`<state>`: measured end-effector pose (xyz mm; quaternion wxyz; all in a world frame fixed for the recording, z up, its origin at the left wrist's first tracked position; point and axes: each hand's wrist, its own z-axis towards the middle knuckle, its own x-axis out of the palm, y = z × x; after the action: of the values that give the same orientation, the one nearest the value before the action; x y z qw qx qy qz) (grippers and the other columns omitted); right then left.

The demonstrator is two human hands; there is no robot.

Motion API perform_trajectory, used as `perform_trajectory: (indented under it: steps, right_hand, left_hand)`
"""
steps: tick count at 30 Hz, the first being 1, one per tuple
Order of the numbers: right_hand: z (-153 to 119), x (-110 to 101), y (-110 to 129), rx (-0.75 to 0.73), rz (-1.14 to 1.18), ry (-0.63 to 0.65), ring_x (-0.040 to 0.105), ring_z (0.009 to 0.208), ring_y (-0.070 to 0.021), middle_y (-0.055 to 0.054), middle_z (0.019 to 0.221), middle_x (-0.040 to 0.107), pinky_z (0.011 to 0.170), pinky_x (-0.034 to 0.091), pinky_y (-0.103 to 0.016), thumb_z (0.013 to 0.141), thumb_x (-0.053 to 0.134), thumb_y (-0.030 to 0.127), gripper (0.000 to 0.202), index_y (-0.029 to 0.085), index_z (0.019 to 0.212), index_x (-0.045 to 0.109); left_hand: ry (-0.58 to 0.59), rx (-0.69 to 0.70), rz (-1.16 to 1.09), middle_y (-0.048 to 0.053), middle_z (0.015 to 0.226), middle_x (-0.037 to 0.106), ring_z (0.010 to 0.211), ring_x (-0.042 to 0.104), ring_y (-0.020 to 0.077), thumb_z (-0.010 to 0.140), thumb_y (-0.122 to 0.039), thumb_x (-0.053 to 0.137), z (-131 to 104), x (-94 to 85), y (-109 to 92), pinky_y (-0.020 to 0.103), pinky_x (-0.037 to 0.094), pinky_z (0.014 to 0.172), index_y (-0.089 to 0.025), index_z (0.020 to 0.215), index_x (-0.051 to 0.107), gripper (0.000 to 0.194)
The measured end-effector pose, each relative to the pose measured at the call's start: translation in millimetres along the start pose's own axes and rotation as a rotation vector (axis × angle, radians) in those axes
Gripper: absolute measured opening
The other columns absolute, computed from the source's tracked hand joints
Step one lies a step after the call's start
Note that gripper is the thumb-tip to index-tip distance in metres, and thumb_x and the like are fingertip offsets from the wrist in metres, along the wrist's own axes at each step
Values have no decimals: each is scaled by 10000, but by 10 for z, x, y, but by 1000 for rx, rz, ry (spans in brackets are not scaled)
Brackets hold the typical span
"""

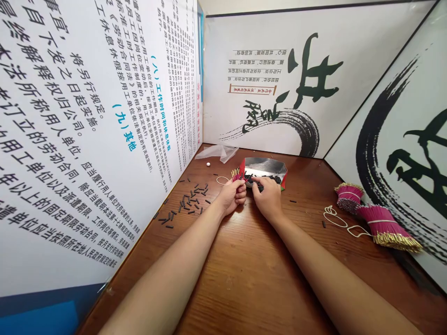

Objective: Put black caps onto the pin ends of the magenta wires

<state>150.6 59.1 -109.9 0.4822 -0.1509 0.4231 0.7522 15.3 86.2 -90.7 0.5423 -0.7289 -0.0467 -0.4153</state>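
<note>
Near part of the tabletop is bare wood between the forearms. Toward its right edge I log a large pink bundle of gold-tipped sticks, lying on its side with a pale band around it; cream loops lie just left of it, and a shorter pink bundle sits just behind. Along the left edge, loose black pieces are strewn singly and in small heaps. Farther in, toward the far edge, both hands work close together. The left hand is closed around a small bundle of pink sticks, gold tips standing up above the fist. The right hand has its fingers curled down at the mouth of a red-edged, silver-lined pouch; I cannot tell whether it pinches anything. Step in hand, my judgement: picking among the black pieces in the pouch while the sticks are held ready alongside. Next move, as I read it, calls for a light fingertip pinch on one piece, since they lie jumbled, with the left fist steady. Relative to the grip: pouch contents lie right under and beyond the right fingertips; the small bundle is within the left fist, at the pouch's left side. Behind, near the far-left corner, lie a small white ball and clear plastic film. Printed panels stand beyond.
</note>
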Motion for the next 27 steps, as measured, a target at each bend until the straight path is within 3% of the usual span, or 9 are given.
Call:
perform_trajectory:
  steps: [12,18,22,27]
  right_hand:
    - [25,-32,42,24,144,-88,573,750,-188,-46,851,658,781,410,-344,806,483,217,155,194,836,633]
    - [-9,-72,135,-70,293,-125,544,722,-177,-17,753,582,742,442,-321,777,467,171,188,205,837,642]
    - [-42,-92,185,-149,353,-19,540,729,-170,-14,753,553,736,458,-309,786,461,148,281,215,917,701]
    - [-49,-77,171,-123,364,31,537,728,-166,-20,771,541,725,468,-305,794,459,147,319,216,951,729]
  left_hand:
    - [37,-134,-8,-43,506,285,369,196,44,821,-258,333,44,-39,-28,159,151,332,-188,574,348,257]
    - [14,-136,-35,-37,530,316,371,209,46,821,-265,344,43,-26,-25,154,161,331,-181,603,370,235]
    - [-5,-130,-32,-45,535,330,369,231,38,802,-263,404,42,-17,-19,149,162,333,-175,622,391,201]
    - [-34,-76,-18,-66,546,361,363,242,29,749,-204,512,33,0,-4,141,144,339,-187,680,380,150]
